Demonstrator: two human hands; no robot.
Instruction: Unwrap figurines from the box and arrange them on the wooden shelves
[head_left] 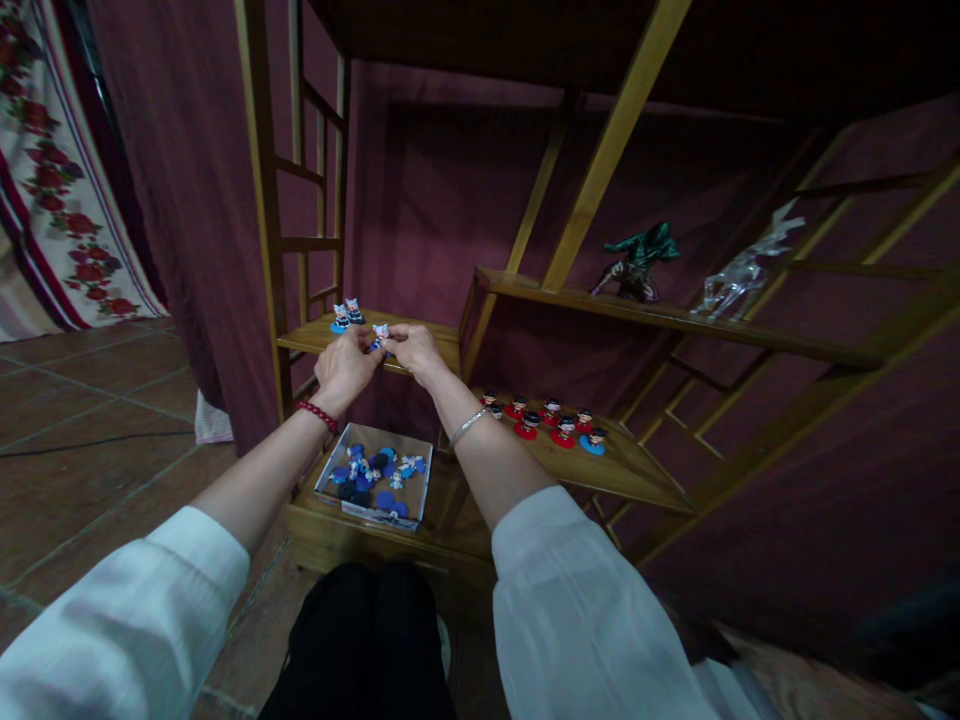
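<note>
The left hand, a red bead bracelet at its wrist, pinches a small blue-based figurine in its fingertips, just above the small wooden shelf where two like figurines stand. The right hand grips the same figurine from the other side. Below sits an open box of blue figurines. Further right, red-based figurines stand on a lower shelf.

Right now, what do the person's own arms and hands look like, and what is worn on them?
The left hand is bare, with a red beaded bracelet at the wrist; the right hand is bare, with a thin silver bangle. Loose white sleeves cover both upper arms, forearms uncovered.
</note>
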